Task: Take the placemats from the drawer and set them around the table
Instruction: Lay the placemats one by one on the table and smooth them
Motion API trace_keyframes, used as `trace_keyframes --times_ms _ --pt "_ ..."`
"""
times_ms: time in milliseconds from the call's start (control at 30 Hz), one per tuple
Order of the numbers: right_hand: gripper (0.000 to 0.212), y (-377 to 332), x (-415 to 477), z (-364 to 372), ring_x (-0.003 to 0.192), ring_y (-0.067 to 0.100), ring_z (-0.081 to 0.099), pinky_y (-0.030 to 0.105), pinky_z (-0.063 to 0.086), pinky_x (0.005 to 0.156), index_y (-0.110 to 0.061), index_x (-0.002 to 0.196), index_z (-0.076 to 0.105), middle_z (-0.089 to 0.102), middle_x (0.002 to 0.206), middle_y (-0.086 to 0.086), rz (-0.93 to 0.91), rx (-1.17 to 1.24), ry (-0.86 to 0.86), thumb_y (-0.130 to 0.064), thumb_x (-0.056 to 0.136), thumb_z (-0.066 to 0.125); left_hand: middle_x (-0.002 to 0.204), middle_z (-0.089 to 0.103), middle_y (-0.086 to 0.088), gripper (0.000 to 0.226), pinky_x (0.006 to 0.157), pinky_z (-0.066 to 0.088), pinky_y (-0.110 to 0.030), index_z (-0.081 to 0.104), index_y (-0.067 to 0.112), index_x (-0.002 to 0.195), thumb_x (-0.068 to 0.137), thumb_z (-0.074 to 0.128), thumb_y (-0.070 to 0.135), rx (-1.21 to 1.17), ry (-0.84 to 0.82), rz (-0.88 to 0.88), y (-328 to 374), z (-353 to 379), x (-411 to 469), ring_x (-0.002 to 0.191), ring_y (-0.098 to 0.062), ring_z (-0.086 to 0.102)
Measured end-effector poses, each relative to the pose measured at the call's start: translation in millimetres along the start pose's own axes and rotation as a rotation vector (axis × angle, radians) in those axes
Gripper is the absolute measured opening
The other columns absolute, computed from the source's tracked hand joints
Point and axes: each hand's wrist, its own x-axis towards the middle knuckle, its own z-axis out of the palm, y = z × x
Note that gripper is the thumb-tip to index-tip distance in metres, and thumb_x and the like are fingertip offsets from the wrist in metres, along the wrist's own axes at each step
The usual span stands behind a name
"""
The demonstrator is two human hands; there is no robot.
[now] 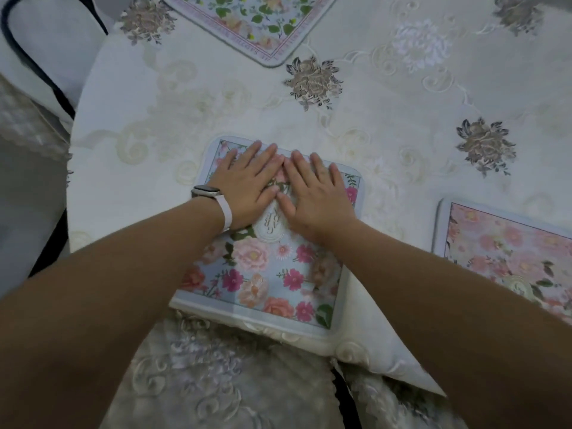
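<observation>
A blue floral placemat (266, 280) lies flat at the table's near edge, in front of me. My left hand (247, 181), with a watch on its wrist, and my right hand (315, 193) both press flat on its far half, fingers spread, side by side and touching at the thumbs. A pink floral placemat (507, 246) lies to the right, partly cut off by the frame. A third placemat (247, 20) with green leaves sits at the far side of the table.
The table (387, 113) wears a cream embroidered cloth with brown rose motifs. A white chair (40, 57) with dark trim stands at the far left. The cloth's lace hem (216, 382) hangs over the near edge below the placemat.
</observation>
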Motion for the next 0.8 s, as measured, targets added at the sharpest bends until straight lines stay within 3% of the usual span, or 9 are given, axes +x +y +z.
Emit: trace_keyframes --times_ms 200,333,567,800 --pt "0.065 19.8 25.8 -6.8 0.150 0.027 0.011 0.052 0.006 0.119 -0.031 0.155 0.020 0.016 0.164 -0.001 0.063 0.059 0.062 -0.060 0.097 0.020 0.163 0.004 0.004 0.065 0.118 0.005 -0.048 0.004 0.035 0.152 0.093 0.008 0.064 0.008 0.047 -0.028 -12.0 -3.5 28.8 0.148 -0.018 0.002" --pt "0.069 30.9 28.4 -8.6 0.151 0.028 0.005 0.051 0.004 0.120 -0.029 0.155 0.016 0.009 0.165 0.003 0.146 0.053 0.048 -0.063 0.095 0.014 0.163 0.000 0.006 0.073 0.118 0.002 -0.048 0.003 0.038 0.152 0.088 0.005 0.073 -0.038 0.065 -0.256 -20.2 -1.1 24.4 0.148 -0.018 -0.002" --pt "0.077 44.3 -2.1 -5.4 0.151 0.030 0.002 0.046 0.003 0.120 -0.014 0.156 0.012 0.006 0.164 0.012 0.288 0.107 0.079 -0.058 0.094 0.017 0.163 -0.006 0.002 0.077 0.118 0.001 -0.046 -0.003 0.032 0.153 0.088 0.007 0.073 -0.113 0.086 -0.389 -40.3 8.7 -29.9 0.148 -0.020 -0.009" --pt "0.073 33.4 -58.0 3.3 0.151 0.026 -0.006 0.047 -0.005 0.119 -0.020 0.156 0.006 -0.001 0.165 0.010 0.352 0.108 0.052 -0.059 0.095 0.013 0.163 -0.003 -0.004 0.075 0.118 0.000 -0.046 0.001 0.024 0.154 0.093 0.010 0.066 -0.100 0.081 -0.414 -20.5 17.5 -101.6 0.148 -0.022 -0.009"
